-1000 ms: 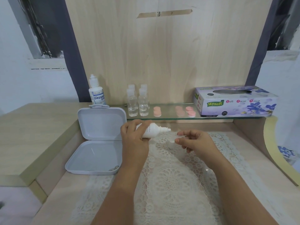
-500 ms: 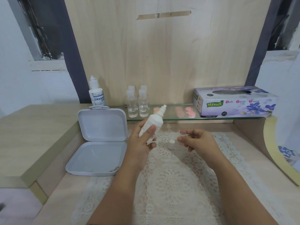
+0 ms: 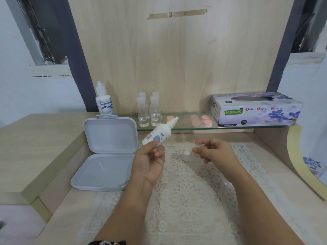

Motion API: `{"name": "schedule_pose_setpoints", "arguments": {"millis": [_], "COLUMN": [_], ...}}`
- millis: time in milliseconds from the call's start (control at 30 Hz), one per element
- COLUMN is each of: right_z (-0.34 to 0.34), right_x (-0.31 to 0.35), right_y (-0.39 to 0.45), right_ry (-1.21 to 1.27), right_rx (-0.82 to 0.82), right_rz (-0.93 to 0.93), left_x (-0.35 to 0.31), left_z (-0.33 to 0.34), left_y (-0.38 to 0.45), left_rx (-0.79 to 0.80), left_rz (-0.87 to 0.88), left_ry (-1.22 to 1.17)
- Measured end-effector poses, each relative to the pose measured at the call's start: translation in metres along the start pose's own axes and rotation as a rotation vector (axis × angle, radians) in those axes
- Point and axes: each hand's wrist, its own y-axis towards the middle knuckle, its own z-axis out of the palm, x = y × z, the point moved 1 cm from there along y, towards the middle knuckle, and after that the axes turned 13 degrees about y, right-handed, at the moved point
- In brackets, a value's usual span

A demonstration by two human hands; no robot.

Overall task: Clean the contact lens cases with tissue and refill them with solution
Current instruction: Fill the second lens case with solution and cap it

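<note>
Left hand: we grip the white solution bottle uncapped, nozzle tilted up and away, above the lace mat.
Right hand: we pinch a small clear piece, likely a lens case – too faint to be sure.
Cap: upright on the mat, between both hands.
Risk: tipping the bottle could spill onto the mat – a loose pinch drops the case.
Change: a second ago the nozzle pointed at the right hand; now it is swung up.

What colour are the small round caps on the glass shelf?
The round caps are pink; the head view, the only one, shows them beside the tissue box.
</note>
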Motion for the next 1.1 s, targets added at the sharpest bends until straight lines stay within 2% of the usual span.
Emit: {"name": "schedule_pose_setpoints", "arguments": {"millis": [300,433,667,833,1100], "right_z": [0.0017,0.0018,0.0018,0.0022,0.0052], "right_x": [0.0004,0.0007,-0.0008,-0.0015,-0.0001], "right_y": [-0.0013,-0.0016,0.0004,0.0010,-0.0003], "right_ry": [-0.007,-0.006,-0.011,-0.003,0.009], "right_rx": [0.009,0.012,0.011,0.006,0.005], "right_rz": [0.008,0.003,0.007,0.009,0.006], "left_x": [0.0000,0.0010,0.0036,0.0028,0.0021], "left_z": [0.0013,0.0022,0.0043,0.0025,0.0048], "left_y": [0.0011,-0.0017,0.0034,0.0024,0.0014], "left_rx": [-0.001,-0.052,-0.107,-0.088,-0.161], "left_rz": [0.021,0.013,0.028,-0.006,0.046], "left_ry": [0.065,0.106,0.096,0.044,0.092]}}
